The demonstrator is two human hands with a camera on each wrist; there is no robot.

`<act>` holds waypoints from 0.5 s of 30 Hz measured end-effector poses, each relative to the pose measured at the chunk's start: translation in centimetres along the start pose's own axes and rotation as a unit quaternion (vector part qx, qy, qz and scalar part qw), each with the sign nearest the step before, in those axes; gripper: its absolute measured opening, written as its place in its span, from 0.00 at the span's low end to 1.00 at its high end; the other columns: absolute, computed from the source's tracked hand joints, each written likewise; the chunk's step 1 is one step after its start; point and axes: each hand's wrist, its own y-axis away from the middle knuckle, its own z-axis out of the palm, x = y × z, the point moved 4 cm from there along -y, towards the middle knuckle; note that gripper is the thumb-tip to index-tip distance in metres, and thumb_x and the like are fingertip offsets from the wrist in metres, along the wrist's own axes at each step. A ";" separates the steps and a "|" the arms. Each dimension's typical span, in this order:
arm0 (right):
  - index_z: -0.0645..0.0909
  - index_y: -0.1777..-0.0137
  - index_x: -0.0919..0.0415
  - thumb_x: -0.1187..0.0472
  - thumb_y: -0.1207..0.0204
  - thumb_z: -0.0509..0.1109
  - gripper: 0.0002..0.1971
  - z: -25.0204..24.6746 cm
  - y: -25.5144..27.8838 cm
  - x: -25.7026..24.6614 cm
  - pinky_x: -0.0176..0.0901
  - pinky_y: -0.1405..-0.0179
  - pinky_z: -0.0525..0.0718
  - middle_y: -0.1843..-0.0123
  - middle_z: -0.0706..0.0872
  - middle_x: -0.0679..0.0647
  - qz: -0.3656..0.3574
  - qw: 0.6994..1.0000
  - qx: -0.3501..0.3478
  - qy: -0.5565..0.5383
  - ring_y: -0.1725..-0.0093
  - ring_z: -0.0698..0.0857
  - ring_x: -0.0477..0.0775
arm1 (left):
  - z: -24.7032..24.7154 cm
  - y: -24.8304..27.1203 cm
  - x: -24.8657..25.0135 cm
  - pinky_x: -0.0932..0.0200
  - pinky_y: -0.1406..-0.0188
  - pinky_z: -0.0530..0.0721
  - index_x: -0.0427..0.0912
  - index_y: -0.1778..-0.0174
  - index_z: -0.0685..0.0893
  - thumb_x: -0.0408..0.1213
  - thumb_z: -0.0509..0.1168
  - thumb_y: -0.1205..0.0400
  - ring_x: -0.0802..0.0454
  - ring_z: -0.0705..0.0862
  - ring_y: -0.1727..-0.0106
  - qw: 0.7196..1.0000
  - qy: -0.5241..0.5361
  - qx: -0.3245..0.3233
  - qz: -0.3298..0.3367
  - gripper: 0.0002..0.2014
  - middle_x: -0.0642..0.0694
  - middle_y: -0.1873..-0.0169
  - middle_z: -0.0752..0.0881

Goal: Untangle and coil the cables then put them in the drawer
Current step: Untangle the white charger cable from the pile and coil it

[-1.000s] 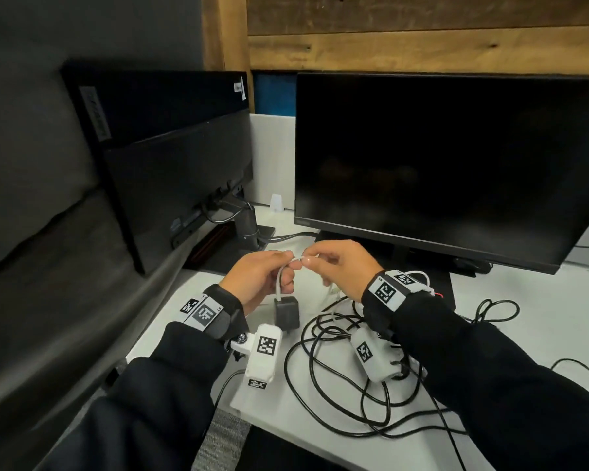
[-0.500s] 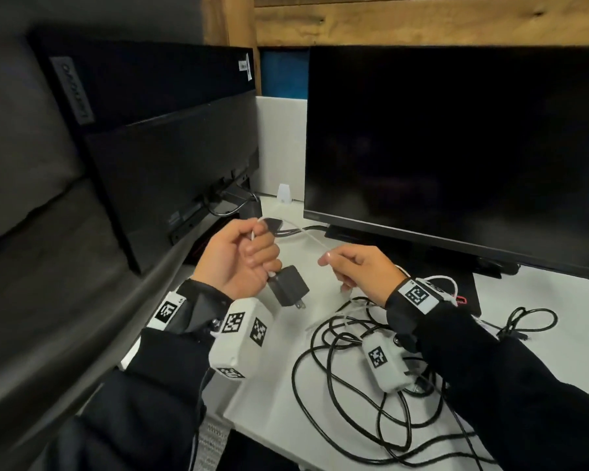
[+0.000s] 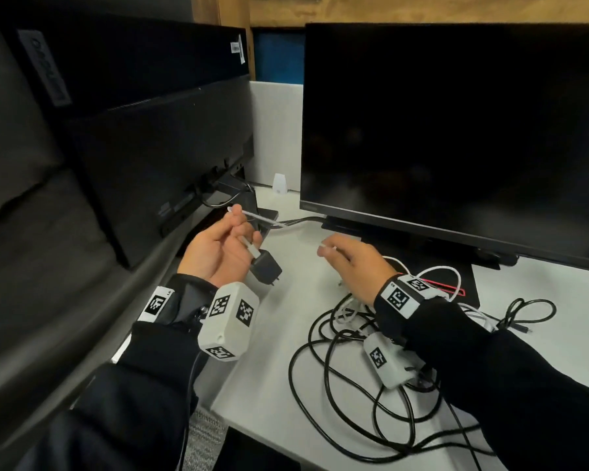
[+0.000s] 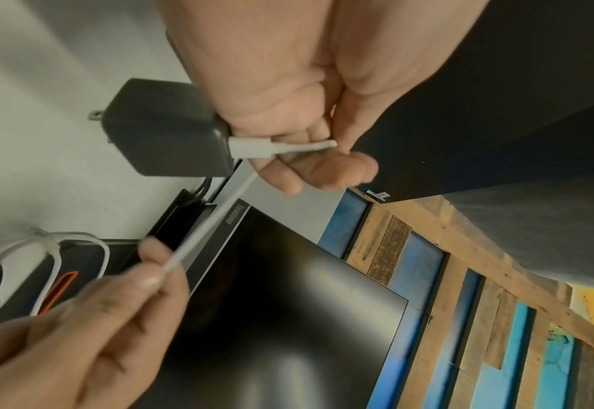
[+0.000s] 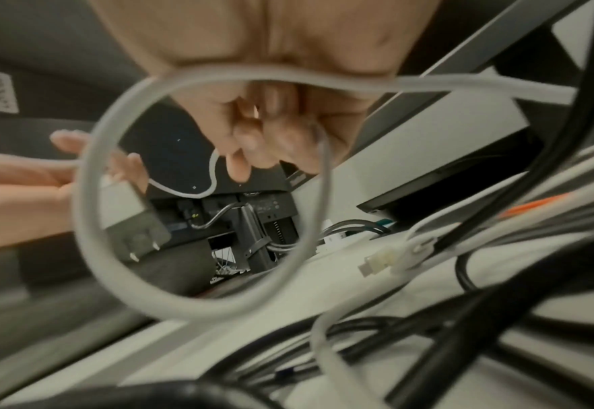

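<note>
A thin white cable (image 3: 264, 218) is plugged into a dark wall charger (image 3: 265, 266). My left hand (image 3: 242, 229) is palm up at the left and holds the cable just above the plug, with the charger hanging below my fingers. The cable runs taut to my right hand (image 3: 325, 250), which pinches it between thumb and fingers. The left wrist view shows the charger (image 4: 169, 130), the cable (image 4: 215, 218) and the right hand's fingertips (image 4: 155, 265) on it. In the right wrist view the cable (image 5: 82, 215) makes a loose loop under my right hand (image 5: 264, 149). No drawer is in view.
A tangle of black cables (image 3: 354, 419) lies on the white desk (image 3: 279, 334) under my right forearm. More white cable (image 3: 439, 271) and a small black cable (image 3: 524, 311) lie to the right. A large monitor (image 3: 456, 130) stands behind, and a second monitor's back (image 3: 150, 137) at left.
My hands have drawn apart from touching. The left hand turned palm up and moved left with the charger, and the white cable now stretches between the two hands.
</note>
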 end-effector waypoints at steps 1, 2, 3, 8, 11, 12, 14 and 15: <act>0.84 0.44 0.44 0.45 0.13 0.60 0.12 0.4 0.0 -0.2 0.45 0.57 0.83 0.59 0.85 0.44 -0.006 0.999 -0.028 0.044 0.59 0.83 0.47 | 0.1 0.0 -0.2 0.59 0.58 0.87 0.43 0.52 0.79 0.31 0.58 0.17 0.60 0.80 0.72 1.000 0.004 -0.005 -0.005 0.06 0.53 0.72 0.78; 0.85 0.40 0.43 0.44 0.13 0.60 0.13 0.9 0.0 -0.4 0.44 0.51 0.84 0.52 0.88 0.43 -0.013 0.993 -0.068 0.096 0.52 0.85 0.47 | 0.2 0.0 -0.3 0.58 0.56 0.88 0.43 0.53 0.79 0.32 0.56 0.14 0.60 0.82 0.70 1.000 0.010 -0.011 -0.013 0.08 0.53 0.70 0.80; 0.86 0.38 0.44 0.44 0.13 0.60 0.15 1.4 0.1 -0.7 0.44 0.46 0.83 0.46 0.88 0.43 -0.023 0.982 -0.112 0.148 0.46 0.85 0.48 | 0.4 0.1 -0.3 0.58 0.54 0.89 0.43 0.53 0.79 0.32 0.53 0.12 0.59 0.84 0.68 1.000 0.013 -0.018 -0.018 0.10 0.52 0.67 0.83; 0.83 0.33 0.42 0.47 0.11 0.56 0.16 4.2 0.9 -2.0 0.48 0.37 0.80 0.35 0.86 0.47 -0.070 0.928 -0.229 0.285 0.36 0.83 0.55 | 1.4 0.4 -0.5 0.49 0.42 0.88 0.43 0.52 0.79 0.33 0.52 0.10 0.54 0.91 0.56 0.998 0.049 -0.037 -0.014 0.11 0.48 0.57 0.90; 0.76 0.24 0.38 0.51 0.11 0.54 0.19 5.5 1.9 -2.8 0.46 0.31 0.76 0.26 0.81 0.48 -0.087 0.910 -0.273 0.300 0.29 0.79 0.57 | 1.7 0.2 -0.8 0.43 0.32 0.82 0.42 0.53 0.78 0.32 0.50 0.09 0.47 0.92 0.47 0.998 0.048 -0.026 0.010 0.13 0.42 0.50 0.91; 0.76 0.24 0.38 0.51 0.11 0.55 0.19 5.8 2.2 -3.2 0.45 0.32 0.75 0.25 0.81 0.47 -0.095 0.911 -0.280 0.287 0.28 0.79 0.56 | 1.6 0.1 -0.9 0.42 0.30 0.80 0.42 0.52 0.78 0.32 0.50 0.09 0.45 0.91 0.44 0.999 0.034 -0.023 0.019 0.13 0.41 0.47 0.91; 0.78 0.26 0.38 0.51 0.12 0.57 0.18 5.8 2.8 -4.1 0.43 0.39 0.76 0.29 0.84 0.48 -0.114 0.919 -0.272 0.260 0.32 0.82 0.55 | 0.9 -0.2 -1.2 0.42 0.28 0.77 0.43 0.52 0.78 0.32 0.49 0.09 0.43 0.89 0.39 0.999 -0.021 -0.021 0.032 0.13 0.39 0.44 0.91; 0.80 0.29 0.38 0.51 0.13 0.58 0.17 5.5 2.9 -4.5 0.43 0.43 0.77 0.32 0.86 0.48 -0.127 0.922 -0.260 0.257 0.35 0.83 0.55 | 0.4 -0.3 -1.2 0.42 0.26 0.75 0.43 0.53 0.78 0.32 0.49 0.09 0.42 0.88 0.36 0.997 -0.059 -0.016 0.038 0.13 0.39 0.43 0.90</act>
